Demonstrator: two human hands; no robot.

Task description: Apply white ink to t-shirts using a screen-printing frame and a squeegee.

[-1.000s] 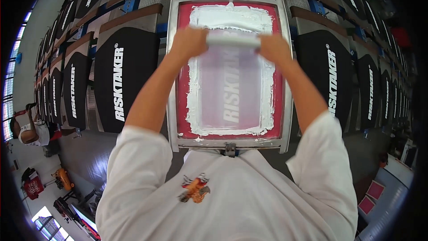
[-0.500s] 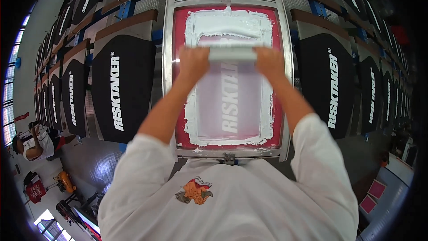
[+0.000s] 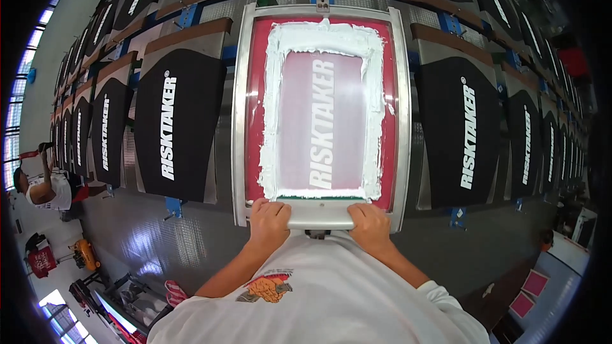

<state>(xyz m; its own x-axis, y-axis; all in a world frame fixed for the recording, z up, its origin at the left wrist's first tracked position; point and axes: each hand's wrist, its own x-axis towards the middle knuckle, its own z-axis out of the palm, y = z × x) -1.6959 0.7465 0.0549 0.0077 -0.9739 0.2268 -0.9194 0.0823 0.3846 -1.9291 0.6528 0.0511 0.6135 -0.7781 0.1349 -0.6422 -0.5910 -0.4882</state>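
A silver squeegee (image 3: 322, 215) lies across the near end of a screen-printing frame (image 3: 401, 114), its dark green blade edge showing along the mesh. My left hand (image 3: 270, 223) is closed round its left end, and my right hand (image 3: 371, 223) grips the right end. Inside the metal frame, a red border surrounds a pale mesh panel (image 3: 347, 121) with white lettering showing through it. Thick white ink (image 3: 319, 39) is banked along the far end and down both sides of the panel.
Black fabric pieces with white lettering lie on boards to the left (image 3: 178, 114) and right (image 3: 459, 121), with more rows beyond. A metal clamp (image 3: 323, 5) sits at the frame's far edge. At the far left another person (image 3: 51, 188) has an arm raised.
Both hands have drawn the squeegee from the far part of the screen to its near end. The mesh panel is now uncovered. The person at the left has shifted and raised an arm.
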